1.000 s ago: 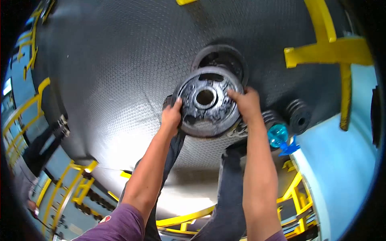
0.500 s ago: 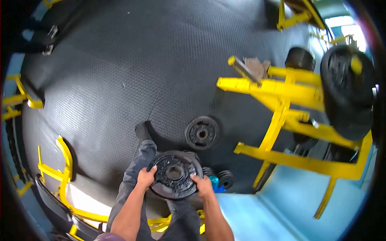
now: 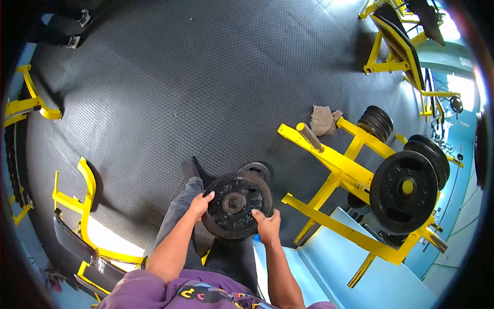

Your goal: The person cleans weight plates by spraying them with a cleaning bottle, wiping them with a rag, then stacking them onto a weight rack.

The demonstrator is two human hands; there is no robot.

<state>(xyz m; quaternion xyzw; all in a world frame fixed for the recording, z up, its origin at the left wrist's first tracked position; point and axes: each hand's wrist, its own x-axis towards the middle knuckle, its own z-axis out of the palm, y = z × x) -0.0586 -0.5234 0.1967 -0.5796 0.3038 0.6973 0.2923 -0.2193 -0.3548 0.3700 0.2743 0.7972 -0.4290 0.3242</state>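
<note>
Black weight plate at the lower centre of the frame, its round face toward the camera, is held between the left hand at its left rim and the right hand at its lower-right rim, the latter nearer the yellow plate rack at right.

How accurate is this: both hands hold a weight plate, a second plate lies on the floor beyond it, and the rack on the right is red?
One thing's wrong: the rack on the right is yellow, as the head view shows. The rest stands: the left hand and right hand hold a weight plate, and a second plate lies on the floor beyond it.
</note>
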